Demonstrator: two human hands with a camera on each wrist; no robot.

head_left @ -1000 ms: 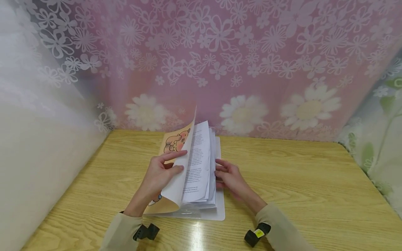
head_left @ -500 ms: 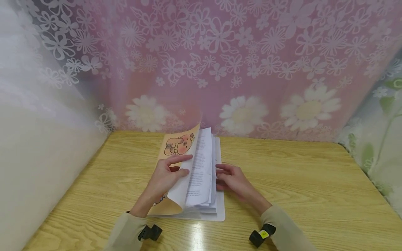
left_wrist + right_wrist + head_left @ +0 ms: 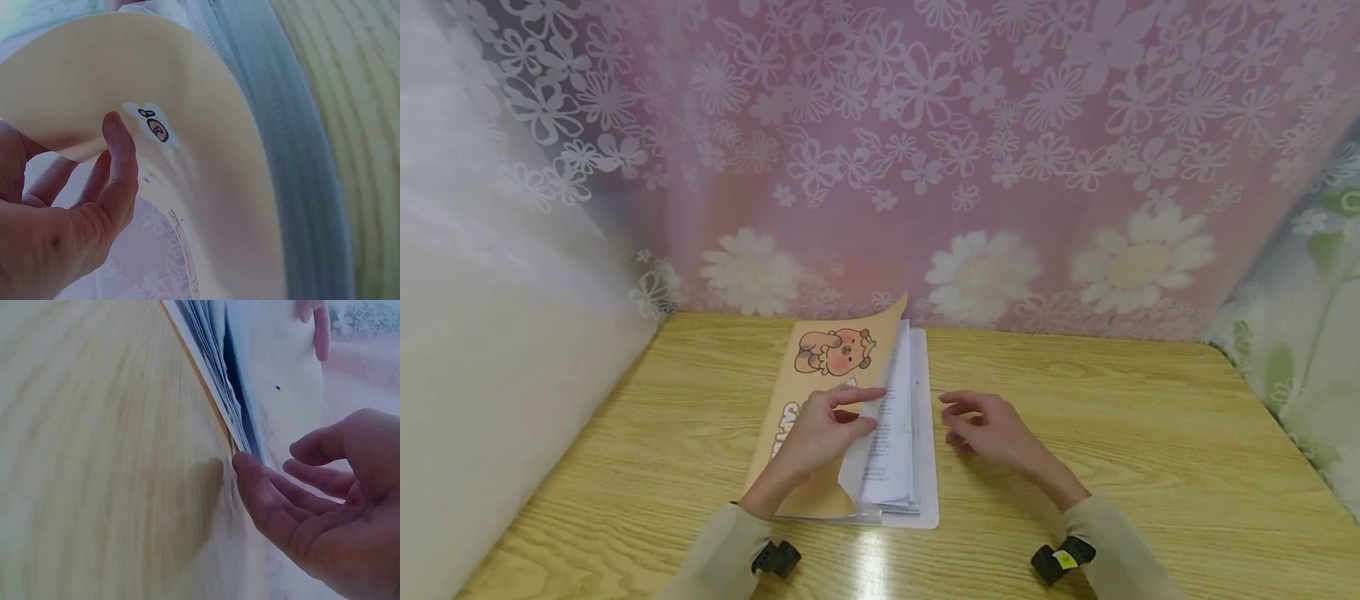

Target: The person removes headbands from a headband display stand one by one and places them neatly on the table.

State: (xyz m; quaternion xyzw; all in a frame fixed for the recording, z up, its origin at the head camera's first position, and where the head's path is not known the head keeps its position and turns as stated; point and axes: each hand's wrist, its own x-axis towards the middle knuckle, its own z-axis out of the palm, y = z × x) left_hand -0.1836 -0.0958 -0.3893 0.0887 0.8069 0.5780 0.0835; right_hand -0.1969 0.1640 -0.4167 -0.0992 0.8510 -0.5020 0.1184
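A file folder [image 3: 778, 392] with a tan cover, printed with a cartoon animal, lies on the table with its cover partly raised and bowed. My left hand [image 3: 827, 429] pinches the cover's free edge between thumb and fingers; the left wrist view shows the bowed tan cover [image 3: 206, 137] beside this hand. Under the cover are printed sheets [image 3: 891, 450], several deep, over the white back cover [image 3: 927, 467]. To the right of the folder is my right hand [image 3: 992, 429], its fingers loosely bent with nothing between them and a small gap from the folder in the head view.
The wood-grain table [image 3: 1112, 433] extends to both sides of the folder. A pink flowered curtain [image 3: 880, 167] hangs along the back edge, with a pale sheet [image 3: 497, 292] at the left and a leafy print sheet [image 3: 1307, 333] at the right.
My left hand has brought the cover down and to the right, hiding more of the printed sheets. My right hand has drawn away from the sheets' right edge, moving right.
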